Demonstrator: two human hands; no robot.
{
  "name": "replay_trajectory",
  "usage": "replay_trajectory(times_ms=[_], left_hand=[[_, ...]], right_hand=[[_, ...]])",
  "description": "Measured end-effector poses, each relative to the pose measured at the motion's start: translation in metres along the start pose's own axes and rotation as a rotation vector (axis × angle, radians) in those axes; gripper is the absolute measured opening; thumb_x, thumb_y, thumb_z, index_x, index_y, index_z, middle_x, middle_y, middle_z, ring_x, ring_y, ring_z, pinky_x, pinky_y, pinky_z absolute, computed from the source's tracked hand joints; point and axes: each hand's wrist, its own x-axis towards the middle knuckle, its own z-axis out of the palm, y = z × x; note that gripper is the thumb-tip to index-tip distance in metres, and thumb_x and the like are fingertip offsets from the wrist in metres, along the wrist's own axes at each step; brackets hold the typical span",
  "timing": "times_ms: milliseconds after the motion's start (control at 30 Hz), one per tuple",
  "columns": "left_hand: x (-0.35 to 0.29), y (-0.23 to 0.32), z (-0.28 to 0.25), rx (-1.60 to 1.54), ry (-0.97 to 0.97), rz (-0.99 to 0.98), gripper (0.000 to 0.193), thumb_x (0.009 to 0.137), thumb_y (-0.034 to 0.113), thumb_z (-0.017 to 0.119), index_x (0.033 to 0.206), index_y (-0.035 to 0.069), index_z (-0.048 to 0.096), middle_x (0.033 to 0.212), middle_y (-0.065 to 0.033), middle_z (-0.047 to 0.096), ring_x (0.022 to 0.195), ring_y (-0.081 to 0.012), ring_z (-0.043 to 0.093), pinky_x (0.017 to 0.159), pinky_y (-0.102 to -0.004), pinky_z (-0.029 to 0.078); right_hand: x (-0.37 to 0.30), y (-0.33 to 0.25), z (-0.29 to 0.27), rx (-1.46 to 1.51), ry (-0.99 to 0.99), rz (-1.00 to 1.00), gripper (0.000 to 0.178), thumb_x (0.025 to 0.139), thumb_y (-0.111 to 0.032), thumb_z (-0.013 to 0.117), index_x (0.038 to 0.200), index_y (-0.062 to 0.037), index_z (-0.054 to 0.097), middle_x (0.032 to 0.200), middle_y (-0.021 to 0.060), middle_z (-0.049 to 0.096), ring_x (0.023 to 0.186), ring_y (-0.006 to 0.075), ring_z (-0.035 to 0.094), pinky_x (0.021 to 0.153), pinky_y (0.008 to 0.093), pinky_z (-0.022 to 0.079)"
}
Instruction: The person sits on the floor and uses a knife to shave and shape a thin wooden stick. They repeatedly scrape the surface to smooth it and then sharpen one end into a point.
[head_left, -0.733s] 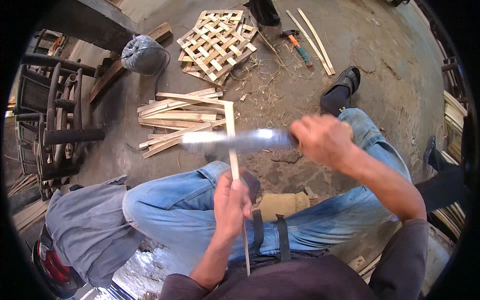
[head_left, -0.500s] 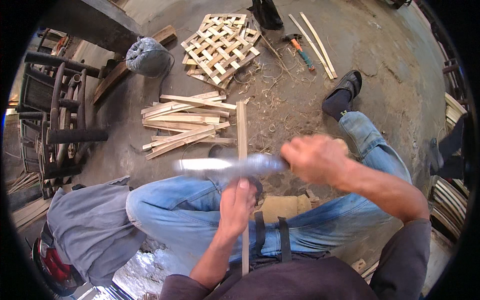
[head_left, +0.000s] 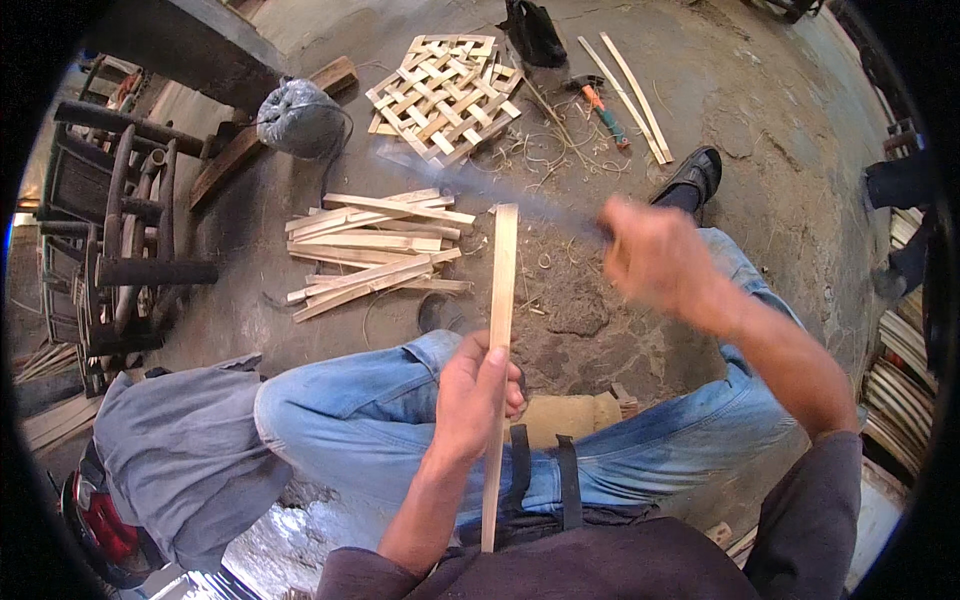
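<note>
While the left hand (head_left: 475, 390) is grasping a pale bamboo-like slat (head_left: 505, 270) that is running lengthwise down the centre of the frame, the right hand (head_left: 655, 260), right of centre, is clenching a long-bladed knife (head_left: 530, 203), whose blurred blade is pointing toward the upper middle. Shorter slats (head_left: 370, 241) are lying piled left of centre, and woven lattice panels (head_left: 445, 95) are resting at the upper middle, left of a hammer (head_left: 610, 120).

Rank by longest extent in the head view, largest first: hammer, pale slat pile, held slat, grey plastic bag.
1. Held slat, though nearer the camera
2. Pale slat pile
3. Hammer and grey plastic bag: too alike to rank
</note>
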Motion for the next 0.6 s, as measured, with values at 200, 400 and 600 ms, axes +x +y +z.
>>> replay_trajectory(times_ms=[200,400,600], left_hand=[[-0.004,-0.004,0.002,-0.035,0.117,-0.04,0.03,0.102,0.032,0.053,0.109,0.002,0.053,0.077,-0.0035,0.054,0.051,-0.0075,0.051,0.046,-0.0221,0.043],[-0.013,-0.01,-0.006,-0.16,0.025,-0.012,0.023,0.101,0.03,0.052,0.102,0.007,0.052,0.073,-0.0012,0.055,0.05,-0.0058,0.05,0.044,-0.0209,0.043],[-0.018,-0.005,0.003,-0.181,0.024,-0.042,0.02,0.102,0.029,0.05,0.098,0.008,0.052,0.071,-0.0008,0.055,0.047,-0.0047,0.049,0.043,-0.0185,0.043]], right_hand=[[-0.06,-0.029,0.02,-0.128,-0.182,-0.182,0.012,0.08,-0.017,0.061,0.085,-0.0087,0.054,0.073,0.0099,0.062,0.068,0.0278,0.068,0.057,0.0425,0.055],[-0.05,-0.021,0.019,-0.227,-0.073,-0.156,0.013,0.073,-0.013,0.066,0.081,-0.0101,0.056,0.07,0.0075,0.058,0.062,0.0268,0.063,0.054,0.0413,0.051],[-0.045,-0.021,0.003,-0.114,-0.14,-0.177,0.009,0.081,-0.009,0.06,0.086,-0.0044,0.054,0.074,0.0142,0.062,0.065,0.0336,0.066,0.058,0.045,0.053]])
